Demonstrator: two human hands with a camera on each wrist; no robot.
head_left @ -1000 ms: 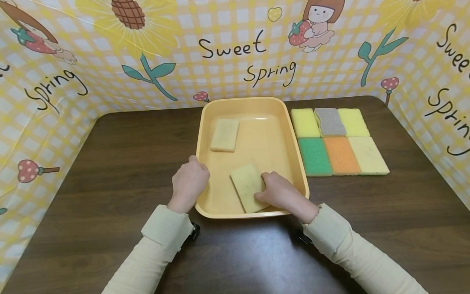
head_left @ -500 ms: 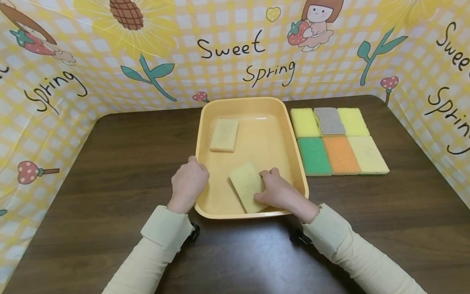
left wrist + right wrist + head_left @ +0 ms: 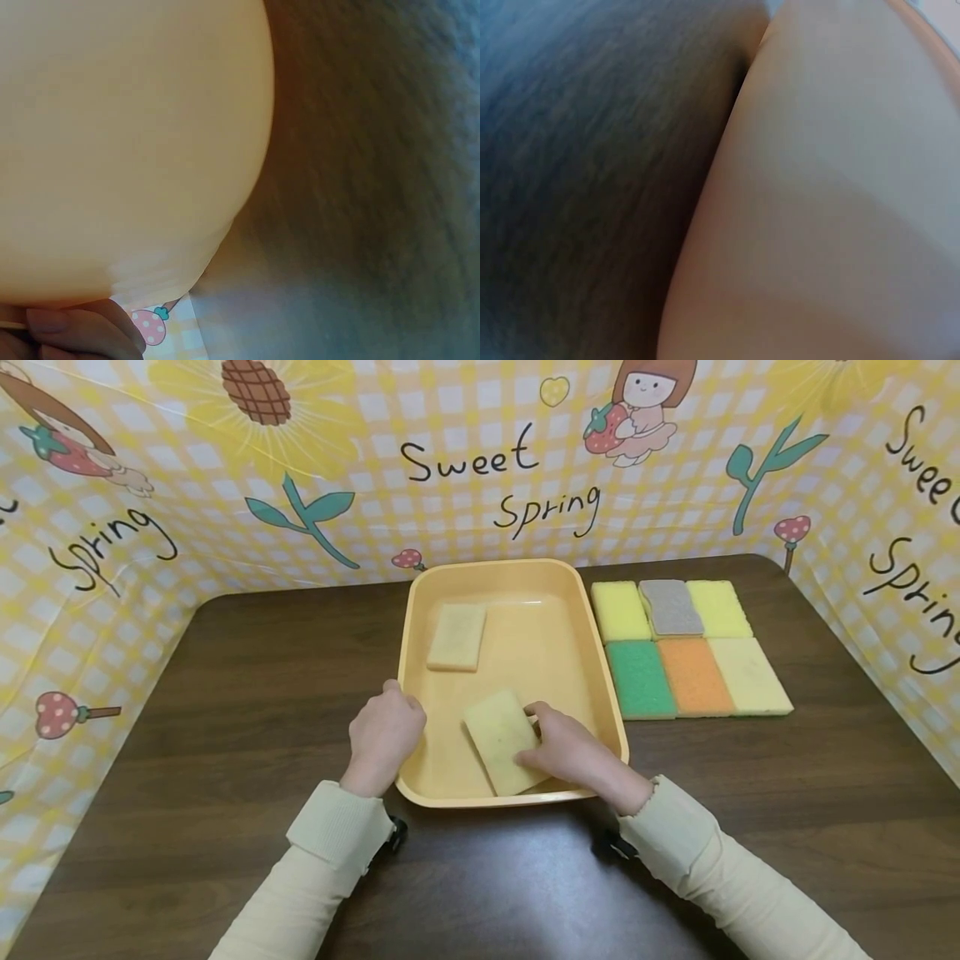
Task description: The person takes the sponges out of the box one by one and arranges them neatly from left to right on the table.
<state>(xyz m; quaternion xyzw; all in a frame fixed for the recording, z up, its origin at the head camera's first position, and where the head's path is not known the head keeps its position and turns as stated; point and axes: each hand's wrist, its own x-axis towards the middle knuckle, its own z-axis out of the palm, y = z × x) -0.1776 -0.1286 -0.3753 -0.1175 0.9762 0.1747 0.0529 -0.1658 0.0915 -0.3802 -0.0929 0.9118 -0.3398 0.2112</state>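
Note:
In the head view my left hand (image 3: 386, 735) grips the left rim of a yellow plastic tray (image 3: 551, 652). Its fingers (image 3: 82, 330) are curled at the rim in the left wrist view, beside the tray's outer wall. Inside the tray, my right hand (image 3: 570, 747) holds a pale yellow sponge (image 3: 498, 735) by its right side, thumb near the lower edge. That sponge lies at a slant near the tray's front. A second pale sponge (image 3: 457, 637) lies flat at the back left of the tray. Only the tray's outer wall (image 3: 832, 210) and the table fill the right wrist view.
Right of the tray, several sponges stand in two rows, among them a green one (image 3: 640, 678), an orange one (image 3: 694, 677) and a grey wavy one (image 3: 672, 607). The dark wooden table (image 3: 285, 668) backs onto a checked cloth (image 3: 465, 402).
The sponge in my right hand has shifted slightly left, with the hand's fingers moving a little with it. My left hand stays on the tray rim.

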